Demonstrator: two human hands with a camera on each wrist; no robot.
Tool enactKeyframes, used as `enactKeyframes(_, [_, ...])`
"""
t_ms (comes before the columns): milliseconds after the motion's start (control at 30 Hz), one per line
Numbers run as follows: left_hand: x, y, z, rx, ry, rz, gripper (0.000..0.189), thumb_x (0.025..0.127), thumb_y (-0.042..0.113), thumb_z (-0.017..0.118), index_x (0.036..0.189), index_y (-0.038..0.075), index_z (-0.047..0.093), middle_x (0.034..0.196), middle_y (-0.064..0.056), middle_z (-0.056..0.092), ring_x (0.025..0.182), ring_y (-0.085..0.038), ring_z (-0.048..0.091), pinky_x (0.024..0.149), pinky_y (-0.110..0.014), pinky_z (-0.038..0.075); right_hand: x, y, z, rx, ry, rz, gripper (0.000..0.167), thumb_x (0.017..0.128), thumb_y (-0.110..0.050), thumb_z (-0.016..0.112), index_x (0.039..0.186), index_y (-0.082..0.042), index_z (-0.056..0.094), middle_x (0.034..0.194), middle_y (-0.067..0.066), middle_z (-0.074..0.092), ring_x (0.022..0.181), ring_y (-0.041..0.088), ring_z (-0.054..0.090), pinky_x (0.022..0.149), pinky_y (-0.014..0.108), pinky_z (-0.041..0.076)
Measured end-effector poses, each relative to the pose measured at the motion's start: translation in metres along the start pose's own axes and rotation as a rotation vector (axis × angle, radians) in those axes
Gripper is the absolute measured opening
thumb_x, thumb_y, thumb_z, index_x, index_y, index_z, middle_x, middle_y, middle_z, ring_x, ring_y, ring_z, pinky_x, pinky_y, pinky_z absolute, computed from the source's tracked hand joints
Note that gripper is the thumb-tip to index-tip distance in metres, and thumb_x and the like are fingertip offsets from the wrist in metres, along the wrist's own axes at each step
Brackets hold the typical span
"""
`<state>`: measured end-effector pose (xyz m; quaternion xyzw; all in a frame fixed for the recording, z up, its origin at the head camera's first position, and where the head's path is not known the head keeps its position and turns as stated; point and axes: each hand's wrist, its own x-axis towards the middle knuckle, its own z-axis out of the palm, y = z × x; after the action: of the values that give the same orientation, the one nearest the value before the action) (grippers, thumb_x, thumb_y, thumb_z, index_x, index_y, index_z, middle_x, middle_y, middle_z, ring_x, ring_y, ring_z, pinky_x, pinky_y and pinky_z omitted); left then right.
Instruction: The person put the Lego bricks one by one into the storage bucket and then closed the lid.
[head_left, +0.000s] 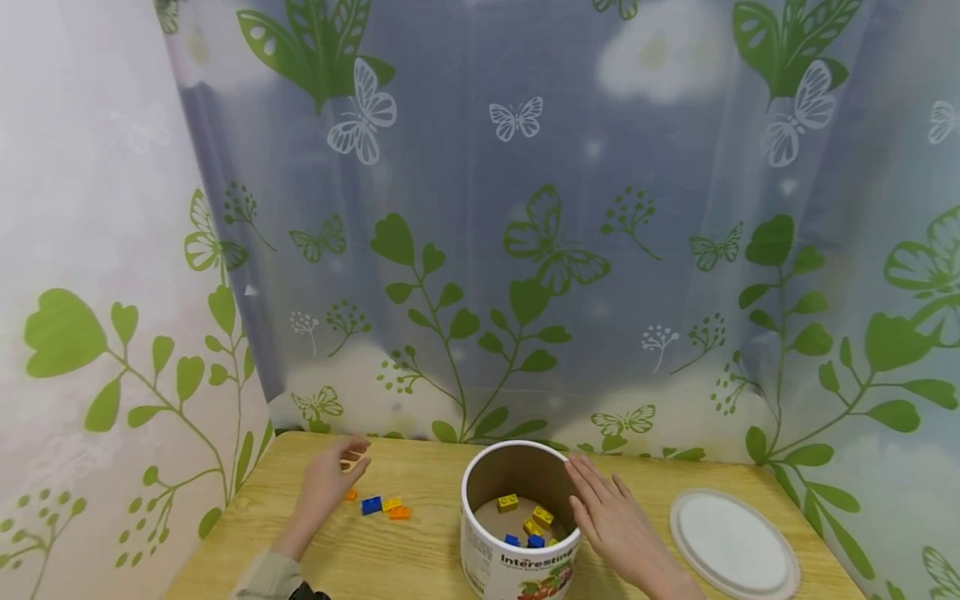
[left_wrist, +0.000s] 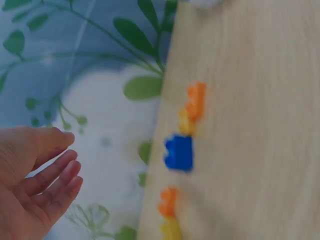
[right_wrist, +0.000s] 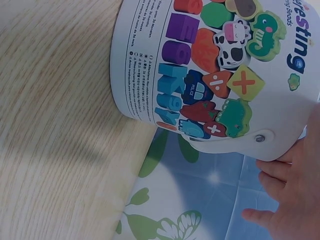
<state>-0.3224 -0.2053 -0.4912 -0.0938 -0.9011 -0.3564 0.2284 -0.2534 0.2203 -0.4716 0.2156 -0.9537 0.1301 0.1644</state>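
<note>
So the main thing here is a white bucket (head_left: pixel 486 560) sitting upright on the worktop, lidless, with the word "Interesting" printed on its side. The right wrist view shows more of the label: a cow, a green dinosaur, purple and blue letters, plus a white handle (right_wrist: pixel 215 147) lying along the side. Inside at the bottom you can see some yellow bricks (head_left: pixel 507 502) and a couple of blue bricks (head_left: pixel 536 542), partly hidden by the wall.

The right hand (head_left: pixel 618 529) rests against the bucket's rim with fingers pretty much straight, so its grip isn't wrapped around anything. The left hand (head_left: pixel 330 482) is over on the other side, grip loose, thumb apart from the lightly bent fingers, nothing in it.

Near the left hand there's a small bunch of loose bricks: a blue brick (head_left: pixel 372 506), a yellow brick (head_left: pixel 392 503), an orange brick (head_left: pixel 400 513), another orange brick (left_wrist: pixel 168 201) and a second yellow brick (left_wrist: pixel 171 230).

A white round lid (head_left: pixel 735 543) lies flat right of the bucket. It's all on a wood-grain worktop (head_left: pixel 420 562), and behind that hangs a sheet (head_left: pixel 465 167) with leaves and butterflies.
</note>
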Motion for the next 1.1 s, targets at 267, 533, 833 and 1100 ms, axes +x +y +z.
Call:
enactKeyframes(267, [-0.012,-0.041,-0.008,0.077,-0.107,-0.118,0.023,0.084,-0.001,0.078,0.105,-0.006,0.07,0.099,-0.021,0.072,0.085,-0.034,0.07,0.075,-0.046,0.06,0.0,0.001,0.0,-0.007,0.0,-0.008,0.051,0.107,-0.025,0.051,0.154,-0.006,0.043,0.16,0.011,0.039,0.147,0.028,0.037,0.114,0.063,0.033])
enactKeyframes(533, [-0.023,-0.06,-0.008,0.168,-0.198,-0.187,0.026,0.077,0.004,0.084,0.096,-0.007,0.07,0.087,-0.014,0.071,0.078,-0.029,0.068,0.073,-0.046,0.057,0.0,0.002,0.001,-0.014,0.014,-0.017,0.051,0.106,-0.024,0.052,0.153,-0.005,0.044,0.159,0.011,0.041,0.146,0.029,0.039,0.113,0.063,0.034])
enactKeyframes(833, [-0.03,-0.066,-0.006,0.179,-0.189,-0.229,0.018,0.074,0.004,0.085,0.083,0.002,0.069,0.078,-0.003,0.069,0.072,-0.019,0.062,0.065,-0.038,0.051,-0.001,0.002,0.001,-0.024,0.018,-0.024,0.051,0.108,-0.027,0.049,0.153,-0.006,0.043,0.16,0.01,0.04,0.146,0.029,0.038,0.114,0.063,0.034])
enactKeyframes(1100, [-0.032,-0.067,-0.003,0.17,-0.178,-0.251,0.02,0.072,0.006,0.087,0.082,0.002,0.07,0.076,-0.003,0.069,0.071,-0.019,0.064,0.066,-0.038,0.052,-0.001,0.002,0.001,-0.018,0.0,-0.01,0.051,0.108,-0.026,0.049,0.154,-0.006,0.043,0.16,0.009,0.039,0.147,0.028,0.037,0.114,0.063,0.034])
